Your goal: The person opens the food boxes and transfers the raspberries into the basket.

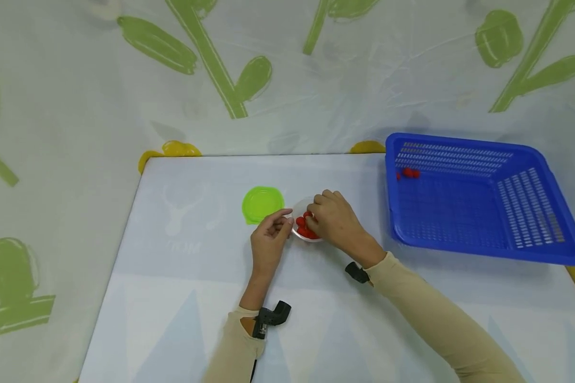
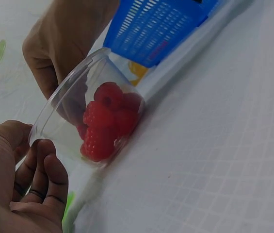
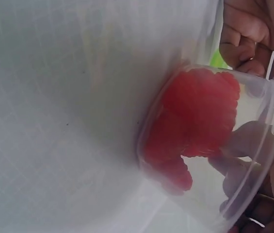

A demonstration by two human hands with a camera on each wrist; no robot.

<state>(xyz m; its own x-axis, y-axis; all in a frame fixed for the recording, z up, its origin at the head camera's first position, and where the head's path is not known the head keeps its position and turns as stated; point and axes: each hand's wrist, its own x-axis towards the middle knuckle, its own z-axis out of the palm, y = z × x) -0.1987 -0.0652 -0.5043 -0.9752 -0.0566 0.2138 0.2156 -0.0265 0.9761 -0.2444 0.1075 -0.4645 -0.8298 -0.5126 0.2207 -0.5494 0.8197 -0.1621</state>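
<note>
A clear plastic cup [image 2: 112, 72] stands on the table with several red raspberries [image 2: 100, 116] piled at its bottom. My left hand [image 1: 270, 239] pinches the cup's rim between thumb and fingers, on the side by the green lid [image 1: 262, 204]. From the other side my right hand [image 1: 336, 222] reaches down into the cup. Its fingertips hold a raspberry against the pile, seen through the cup wall in the left wrist view. A speck of red also shows by its lower fingers in the right wrist view.
A large blue plastic basket [image 1: 489, 254] sits on the right of the table, with a few raspberries [image 1: 409, 173] in its far left corner. The white table [image 1: 172, 319] ends at a patterned backdrop [image 1: 316, 117] behind the cup.
</note>
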